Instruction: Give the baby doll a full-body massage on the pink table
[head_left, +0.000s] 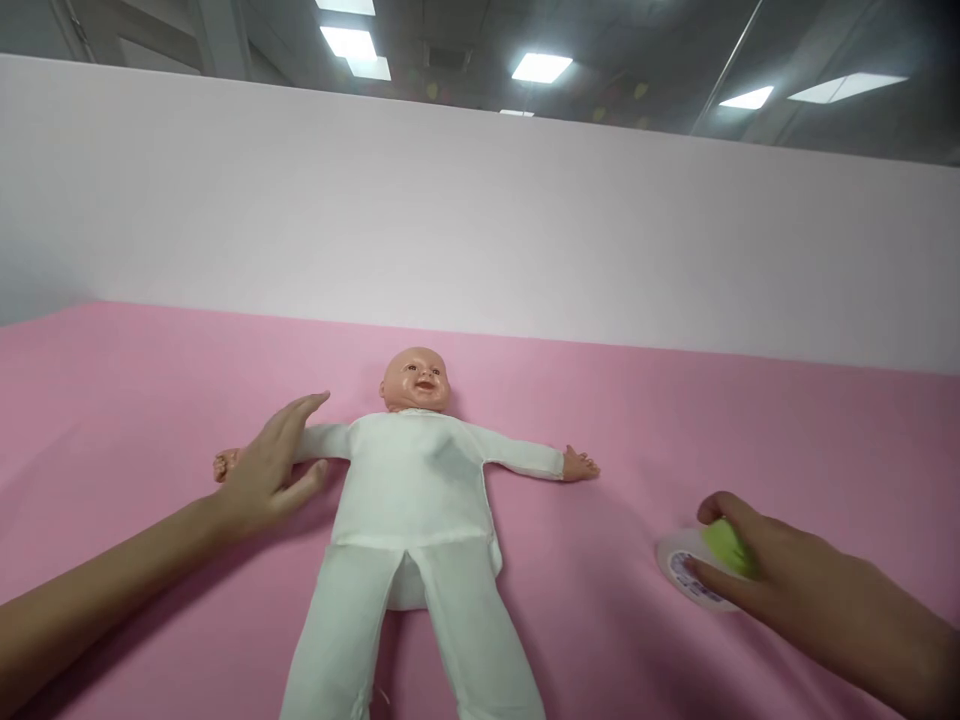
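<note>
A baby doll (416, 480) with a hard plastic head and a white cloth body lies on its back, arms spread, on the pink surface (615, 420). My left hand (274, 465) is over the doll's arm at the left, fingers stretched out and thumb apart, with nothing in it. I cannot tell whether it touches that arm. At the right, my right hand (772, 560) grips a round, pale container (679, 555) by its lime-green top (726, 545). The container carries a round label with purplish print, blurred and partly covered by my thumb.
A white upright panel (480, 220) runs along the back edge of the pink surface. Past it, lit ceiling lamps (541, 68) and a grey ceiling show. The doll's lower legs run out of view at the bottom.
</note>
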